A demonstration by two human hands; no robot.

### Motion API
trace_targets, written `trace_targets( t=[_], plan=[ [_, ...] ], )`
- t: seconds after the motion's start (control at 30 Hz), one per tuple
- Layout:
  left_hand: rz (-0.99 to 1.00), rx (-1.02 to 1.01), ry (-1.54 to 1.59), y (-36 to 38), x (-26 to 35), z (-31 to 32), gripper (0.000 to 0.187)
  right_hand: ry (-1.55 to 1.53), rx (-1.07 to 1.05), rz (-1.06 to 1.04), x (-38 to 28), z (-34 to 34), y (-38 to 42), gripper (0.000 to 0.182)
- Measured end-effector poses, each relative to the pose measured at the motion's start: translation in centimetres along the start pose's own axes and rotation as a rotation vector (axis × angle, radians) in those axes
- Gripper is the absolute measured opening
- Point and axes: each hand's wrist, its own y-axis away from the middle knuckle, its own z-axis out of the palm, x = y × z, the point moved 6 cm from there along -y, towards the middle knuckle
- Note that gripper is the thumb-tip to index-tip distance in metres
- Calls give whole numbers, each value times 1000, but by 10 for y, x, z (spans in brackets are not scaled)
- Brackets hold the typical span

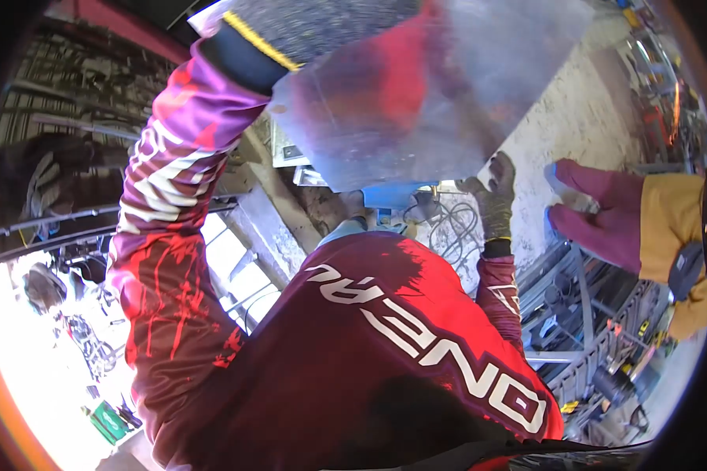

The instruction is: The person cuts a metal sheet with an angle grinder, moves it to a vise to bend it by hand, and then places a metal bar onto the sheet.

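A large shiny sheet (377, 110), grey and blurred, with patches of red and purple on its face, fills the upper middle of the head view. My left hand (338, 31), in a dark grey knit glove with a yellow cuff edge, is raised close to the camera over the sheet's upper left part. Its fingers are hidden beyond the top of the view. Lower right, my right hand (495, 192) wears a dark glove. Its thumb and fingers are apart, with the fingertips right at the sheet's lower right edge.
A person in purple trousers (597, 204) and a tan top stands on the right. Behind the sheet are a blue metal piece (385, 198) and dark coiled cables (452, 228) on the pale floor. Metal bars (562, 294) lie lower right; a green box (108, 422) stands lower left.
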Motion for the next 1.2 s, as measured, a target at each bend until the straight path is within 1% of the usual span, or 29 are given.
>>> trace_targets(
  t=[0.07, 0.13, 0.17, 0.2, 0.23, 0.27, 0.3, 0.33, 0.4, 0.43, 0.47, 0.53, 0.57, 0.6, 0.63, 0.67, 0.7, 0.77, 0.8, 0.83, 0.87, 0.9, 0.97, 1.0, 1.07, 1.1, 1.13, 1.17, 1.2],
  plan=[
    [10, -1, 4, 0, 7, 0, 19, -87, -83, -42, -42, 2, -10, 81],
    [27, 9, 11, 1, 15, -4, 19, -435, -79, -199, -73, 8, -26, 68],
    [128, 95, 33, 6, 23, -17, 18, -577, -134, -141, -83, 6, -34, 51],
    [234, 169, 63, 10, 30, -25, 18, -571, -147, -159, -86, 8, -41, 51],
    [224, 180, 55, 11, 23, -29, 18, -499, -108, -245, -89, 6, -45, 45],
    [216, 164, 482, 11, 10, -33, 17, -426, -65, -322, -91, 4, -45, 40],
    [208, 141, 914, 9, 3, -36, 17, -421, -67, -320, -92, 4, -48, 40],
    [210, 142, 920, 7, 12, -46, 17, -410, -69, -319, -93, 5, -55, 40],
    [268, 182, -173, 4, 44, -64, 19, -397, -63, -321, -94, 2, -59, 40],
    [339, 248, -48, 12, 38, -63, 19, -276, -46, -340, -95, 4, -58, 41],
    [342, 252, -52, 17, 39, -65, 19, -156, -30, -358, -99, 8, -57, 41],
    [261, 89, -108, 25, 42, -59, 18, -184, -57, -401, -107, 14, -46, 38],
    [275, 164, 40, 32, 43, -58, 24, -351, -89, -312, -100, 19, -42, 36],
    [273, 165, 41, 35, 40, -57, 24, -517, -122, -219, -91, 24, -39, 34],
    [332, 194, 61, 40, 37, -59, 30, -577, -131, -208, -88, 26, -37, 32],
    [391, 221, 80, 44, 37, -61, 36, -575, -136, -206, -86, 25, -33, 32],
    [386, 223, 76, 46, 39, -61, 36, -584, -122, -187, -85, 23, -29, 33],
    [328, 138, -181, 49, 45, -55, 44, -600, -118, -172, -88, 25, -26, 34],
    [327, 134, -185, 55, 37, -45, 44, -550, -114, -259, -96, 23, -23, 35],
    [306, 161, 325, 63, 20, -33, 46, -495, -104, -344, -101, 19, -20, 36],
    [274, 183, 838, 68, 8, -27, 47, -494, -98, -342, -93, 18, -20, 36],
    [280, 184, 843, 71, 10, -28, 47, -449, -69, -298, -84, 19, -22, 38],
    [149, 103, 1312, 75, 9, -23, 49, -401, -31, -252, -69, 18, -26, 39],
    [155, 101, 1320, 70, 11, -24, 49, -409, -53, -252, -70, 19, -24, 35],
    [462, 275, -76, 63, 40, -38, 45, -415, -73, -257, -73, 16, -24, 32],
    [463, 277, -76, 57, 43, -43, 45, -250, -54, -340, -81, 14, -22, 33],
    [356, 182, 116, 49, 40, -46, 39, -84, -34, -420, -87, 13, -21, 33],
    [248, 85, 308, 42, 38, -46, 33, -82, -32, -422, -81, 14, -22, 33],
    [251, 88, 309, 38, 42, -52, 33, -152, -30, -365, -72, 15, -24, 37]
  ],
)
